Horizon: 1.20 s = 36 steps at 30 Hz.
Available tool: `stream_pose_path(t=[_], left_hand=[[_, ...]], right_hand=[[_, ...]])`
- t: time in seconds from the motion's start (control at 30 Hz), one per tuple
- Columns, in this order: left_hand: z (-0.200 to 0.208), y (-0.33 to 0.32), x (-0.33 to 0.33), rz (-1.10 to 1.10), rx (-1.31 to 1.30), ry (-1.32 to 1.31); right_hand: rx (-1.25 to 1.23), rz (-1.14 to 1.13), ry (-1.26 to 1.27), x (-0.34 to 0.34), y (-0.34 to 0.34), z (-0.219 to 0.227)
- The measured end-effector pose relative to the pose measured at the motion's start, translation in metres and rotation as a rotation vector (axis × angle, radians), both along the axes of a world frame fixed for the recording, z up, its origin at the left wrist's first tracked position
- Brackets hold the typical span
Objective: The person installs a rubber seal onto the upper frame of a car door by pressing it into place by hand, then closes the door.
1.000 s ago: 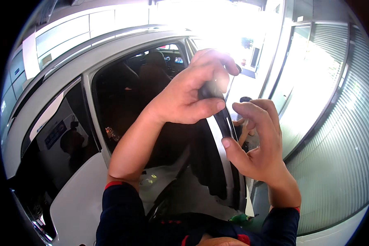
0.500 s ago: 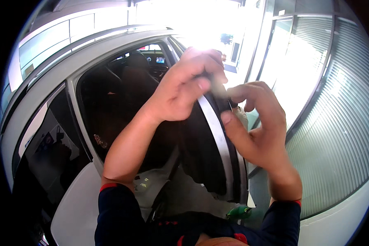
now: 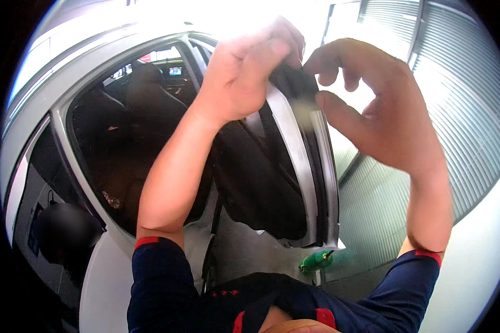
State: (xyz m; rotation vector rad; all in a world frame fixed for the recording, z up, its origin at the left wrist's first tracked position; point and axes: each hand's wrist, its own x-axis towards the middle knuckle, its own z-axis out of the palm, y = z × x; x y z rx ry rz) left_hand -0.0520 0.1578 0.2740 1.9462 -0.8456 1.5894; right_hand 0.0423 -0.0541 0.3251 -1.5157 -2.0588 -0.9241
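In front of me a rear door [image 3: 286,130] of a white car [image 3: 75,83] stands open, seen along its edge with a pale metal strip and black seal. My left hand [image 3: 250,72] is at the upper part of the door frame, its fingers curled over and the thumb close against them; glare and the hand itself hide what lies inside the grip. To its right, my right hand [image 3: 380,105] is raised at the door's outer edge. Its fingers are bent and apart from the thumb, with the fingertips close to the dark trim.
Through the door opening, dark seats [image 3: 150,91] and a lit dashboard screen [image 3: 175,71] show. A green bottle-like object [image 3: 316,261] lies below the door's lower corner. Glass panels with horizontal blinds [image 3: 455,77] run along the right. Strong light washes out the far background.
The view has shifted, so the car sits further left and the door higher. My right hand has moved up and away to the right, its thumb wider from the fingers. My left hand stays at the frame.
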Motion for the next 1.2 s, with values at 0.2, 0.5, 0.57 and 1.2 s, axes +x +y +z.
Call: stream_pose_path(t=[0.2, 0.5, 0.57, 1.2], left_hand=[[-0.001, -0.006, 0.000, 0.054, -0.025, 0.002], [-0.007, 0.028, 0.010, 0.742, 0.392, -0.541], [0.002, 0.010, 0.003, 0.140, 0.150, -0.132], [0.004, -0.012, 0.010, -0.304, -0.107, -0.019]], right_hand=[[-0.043, -0.122, -0.252, -0.017, -0.004, 0.020], [-0.225, -0.208, -0.337, -0.040, 0.002, 0.033], [-0.216, -0.215, -0.304, -0.053, 0.001, 0.031], [-0.115, 0.009, 0.162, -0.026, -0.003, 0.002]])
